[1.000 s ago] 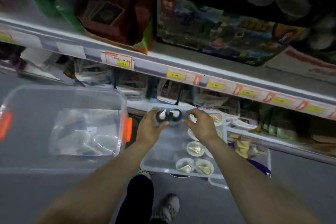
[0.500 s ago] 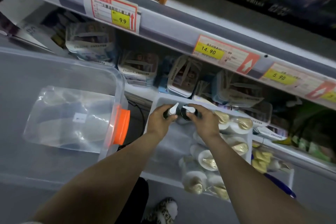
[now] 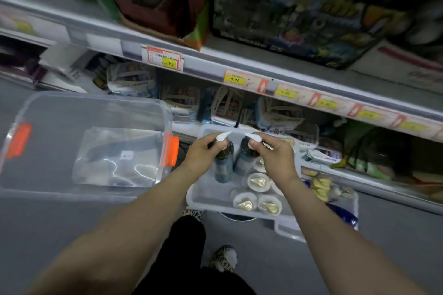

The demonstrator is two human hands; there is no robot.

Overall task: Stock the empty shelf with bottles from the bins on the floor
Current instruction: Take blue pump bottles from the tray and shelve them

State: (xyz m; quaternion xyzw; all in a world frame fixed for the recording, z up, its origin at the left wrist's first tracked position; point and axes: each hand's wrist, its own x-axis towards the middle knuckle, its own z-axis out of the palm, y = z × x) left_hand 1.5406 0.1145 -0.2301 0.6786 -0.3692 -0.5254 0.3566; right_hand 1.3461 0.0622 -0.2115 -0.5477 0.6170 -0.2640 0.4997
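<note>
Bottles [image 3: 224, 167], necks hidden in both hands [image 3: 203, 153]

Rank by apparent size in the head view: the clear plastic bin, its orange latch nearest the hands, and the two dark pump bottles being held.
1. Clear plastic bin, far largest.
2. Left dark pump bottle, in the left hand, and right dark pump bottle, in the right hand: alike, unranked.
3. Orange latch, smallest.

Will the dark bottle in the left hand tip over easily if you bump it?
Probably: the bottle looks tall and narrow, so a bump could tip it. Its round body would likely roll once down. The left hand grips it by the top alone, so it seems fairly light.
</note>
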